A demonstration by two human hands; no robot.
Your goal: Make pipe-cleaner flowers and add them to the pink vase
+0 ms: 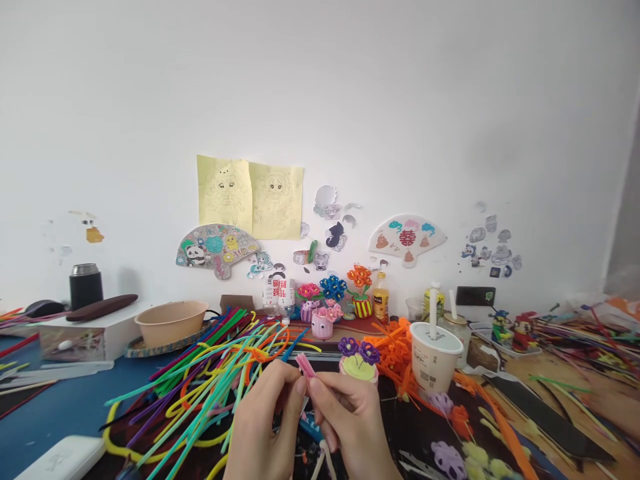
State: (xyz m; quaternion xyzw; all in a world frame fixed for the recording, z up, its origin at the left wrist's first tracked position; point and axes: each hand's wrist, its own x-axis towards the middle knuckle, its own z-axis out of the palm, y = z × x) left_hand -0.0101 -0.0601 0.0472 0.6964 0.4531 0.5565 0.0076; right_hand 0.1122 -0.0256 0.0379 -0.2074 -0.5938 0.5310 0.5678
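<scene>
Fingers (281,371) of the bare left hand (265,423) and bare right hand (353,417) meet above the table (30,400), toward its near edge, both sets pinched around a short, fuzzy pink strip of pipe cleaner (305,364). From where I stand, the two-handed grip seems meant to steady so small a piece, and the raised hold probably puts it in plain sight. Its lower end sits between the fingertips; the other end points up, toward the far edge and a little leftward, the long axis slanting that way. A loose heap of multicoloured fuzzy pipe cleaners (233,360) lies just left of the hands, presumably for easy reach. Beyond the right hand stands a purple-flowered pot with a pale green top (360,368); a white-lidded paper cup (434,363) sits farther toward the right edge, perhaps out of the elbow's way.
</scene>
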